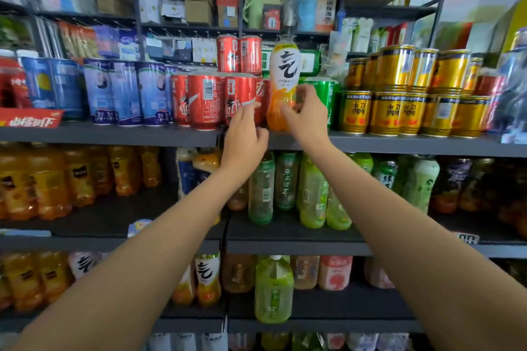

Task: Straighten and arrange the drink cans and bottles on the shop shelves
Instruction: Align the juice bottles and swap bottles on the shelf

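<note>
The right hand (pixel 306 115) grips the lower, orange part of a bottle (pixel 283 85), fingers curled round it from the right; the bottle stands upright on the can shelf (pixel 399 144), between the red cans (pixel 205 101) and a green can (pixel 323 97). The left hand (pixel 245 134) reaches just left of the bottle, fingers fairly straight, fingertips touching the nearest red can, holding nothing. Two more red cans (pixel 239 53) sit stacked on that row. Further left stand blue cans (pixel 125 92); to the right, gold cans (pixel 410 94) are stacked two high. The shelf below holds orange bottles (pixel 57 179) on the left and green bottles (pixel 285 188) under the hands.
</note>
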